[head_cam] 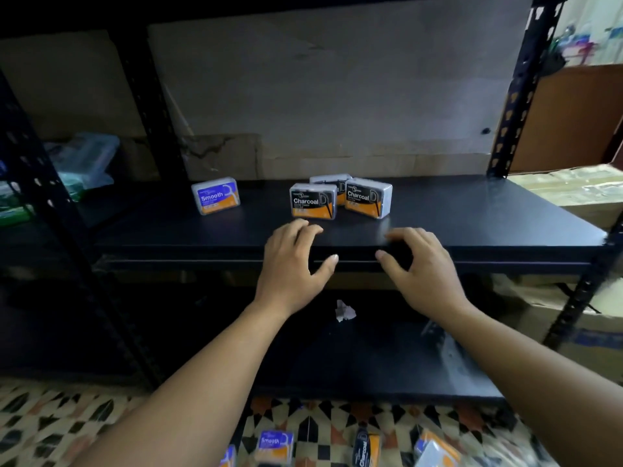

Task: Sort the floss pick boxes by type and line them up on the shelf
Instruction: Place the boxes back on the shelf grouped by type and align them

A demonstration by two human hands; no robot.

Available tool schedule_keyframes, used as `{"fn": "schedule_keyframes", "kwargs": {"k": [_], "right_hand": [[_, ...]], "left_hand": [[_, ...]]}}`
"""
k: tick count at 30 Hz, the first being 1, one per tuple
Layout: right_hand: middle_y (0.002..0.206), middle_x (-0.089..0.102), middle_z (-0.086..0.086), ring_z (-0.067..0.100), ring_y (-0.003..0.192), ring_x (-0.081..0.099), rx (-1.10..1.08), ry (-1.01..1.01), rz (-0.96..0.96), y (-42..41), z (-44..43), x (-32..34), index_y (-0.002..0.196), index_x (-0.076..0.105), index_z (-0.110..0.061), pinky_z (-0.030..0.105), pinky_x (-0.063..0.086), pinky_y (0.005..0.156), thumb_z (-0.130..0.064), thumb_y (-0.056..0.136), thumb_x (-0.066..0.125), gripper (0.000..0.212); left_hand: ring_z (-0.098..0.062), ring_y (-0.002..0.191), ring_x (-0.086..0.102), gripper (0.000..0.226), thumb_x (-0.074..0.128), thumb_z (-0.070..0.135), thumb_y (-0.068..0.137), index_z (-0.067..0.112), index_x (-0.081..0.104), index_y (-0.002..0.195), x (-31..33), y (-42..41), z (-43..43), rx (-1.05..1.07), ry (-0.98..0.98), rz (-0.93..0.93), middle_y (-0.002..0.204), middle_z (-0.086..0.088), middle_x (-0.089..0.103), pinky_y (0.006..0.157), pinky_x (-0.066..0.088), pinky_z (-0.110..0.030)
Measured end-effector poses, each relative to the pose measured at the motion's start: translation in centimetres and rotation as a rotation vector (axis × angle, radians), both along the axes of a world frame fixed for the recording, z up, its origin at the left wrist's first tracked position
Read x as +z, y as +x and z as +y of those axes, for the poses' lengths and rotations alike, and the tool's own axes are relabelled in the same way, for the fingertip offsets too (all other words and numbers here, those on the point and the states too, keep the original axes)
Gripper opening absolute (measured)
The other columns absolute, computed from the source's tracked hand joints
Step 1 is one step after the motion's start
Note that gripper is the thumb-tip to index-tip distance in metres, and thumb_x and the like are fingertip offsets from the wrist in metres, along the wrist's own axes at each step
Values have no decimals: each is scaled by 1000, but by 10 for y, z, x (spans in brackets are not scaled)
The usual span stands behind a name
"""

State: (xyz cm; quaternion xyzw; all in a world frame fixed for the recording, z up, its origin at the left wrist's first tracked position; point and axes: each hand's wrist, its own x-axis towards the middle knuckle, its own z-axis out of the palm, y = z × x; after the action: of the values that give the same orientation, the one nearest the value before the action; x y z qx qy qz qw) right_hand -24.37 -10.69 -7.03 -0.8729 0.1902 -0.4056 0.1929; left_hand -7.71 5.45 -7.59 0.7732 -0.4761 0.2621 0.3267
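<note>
Empty and loosely spread, the left hand and right hand hover at the shelf edge near the clustered Charcoal boxes, which a hasty reach could topple or mix with the Smooth box.

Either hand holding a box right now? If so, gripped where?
Nothing is held. The left hand and right hand are both empty, fingers loosely spread, over the shelf front edge, short of the nearest Charcoal box.

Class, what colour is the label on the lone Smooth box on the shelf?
Purple above orange on the Smooth box, head view.
</note>
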Motion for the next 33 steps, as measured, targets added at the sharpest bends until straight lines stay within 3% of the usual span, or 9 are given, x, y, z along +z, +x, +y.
{"fn": "schedule_keyframes", "kwargs": {"k": [2, 4, 8, 11, 14, 18, 24, 28, 33], "right_hand": [[117, 57, -17, 7, 128, 46, 65, 11, -12, -19, 11, -11, 114, 64, -23, 10, 29, 101, -31, 87, 71, 29], [118, 58, -21, 1, 129, 45, 135, 102, 49, -35, 19, -16, 113, 65, -28, 10, 29, 102, -31, 87, 73, 27], [99, 67, -13, 2, 88, 66, 286, 424, 400, -65, 21, -24, 114, 62, -39, 32, 54, 89, -45, 83, 73, 33], [101, 62, -16, 2, 91, 62, 254, 344, 965, -91, 17, -45, 125, 50, -45, 28, 48, 92, -60, 80, 68, 51], [104, 60, -14, 11, 100, 61, 192, 313, 1227, -107, 9, -81, 131, 42, -46, 30, 45, 92, -60, 82, 64, 55], [129, 58, -6, 19, 115, 56, 180, 251, 1274, -115, -2, -128, 138, 44, -33, 29, 42, 89, -56, 86, 60, 59], [140, 53, 1, 24, 122, 52, 176, 333, 1275, -119, -10, -184, 146, 39, -28, 29, 40, 91, -46, 90, 62, 63], [134, 58, 1, 26, 119, 54, 154, 408, 1338, -125, -15, -235, 140, 44, -30, 34, 44, 96, -54, 86, 63, 63], [131, 60, 1, 25, 119, 54, 144, 490, 1391, -127, -24, -289, 140, 45, -29, 33, 43, 98, -52, 87, 62, 60]], "left_hand": [[-24, 125, 44, 49, 66, 43, 85, 14, 59, 125, -18, -16, 8, -44, -28, -8, 132, -7, 51, 109, 37, -44], [-22, 129, 41, 47, 69, 40, 86, 15, 60, 125, -30, -31, 17, -103, -28, 80, 133, -5, 50, 112, 33, -33], [-10, 108, 58, 43, 72, 44, 84, 31, 59, 123, -26, -51, 25, -243, 171, 489, 116, 9, 60, 99, 48, -33], [-7, 100, 61, 60, 70, 60, 81, 41, 49, 135, -34, -63, 28, -287, 585, 698, 114, 14, 58, 94, 53, -37], [-16, 117, 57, 79, 67, 67, 79, 46, 33, 147, -57, -75, 23, -261, 1117, 654, 137, 7, 53, 101, 47, -38], [-21, 125, 53, 83, 66, 64, 82, 44, 27, 152, -90, -84, 0, -251, 1265, 599, 151, 4, 43, 99, 46, -35], [-24, 125, 53, 76, 64, 57, 87, 32, 33, 152, -142, -89, -29, -310, 1330, 516, 145, -3, 50, 101, 45, -35], [-23, 121, 54, 68, 65, 49, 89, 26, 40, 148, -185, -89, -36, -355, 1495, 468, 143, 0, 52, 99, 46, -35], [-26, 118, 55, 64, 69, 45, 86, 26, 46, 142, -260, -94, -32, -402, 1491, 550, 140, -4, 54, 92, 45, -32]]}}
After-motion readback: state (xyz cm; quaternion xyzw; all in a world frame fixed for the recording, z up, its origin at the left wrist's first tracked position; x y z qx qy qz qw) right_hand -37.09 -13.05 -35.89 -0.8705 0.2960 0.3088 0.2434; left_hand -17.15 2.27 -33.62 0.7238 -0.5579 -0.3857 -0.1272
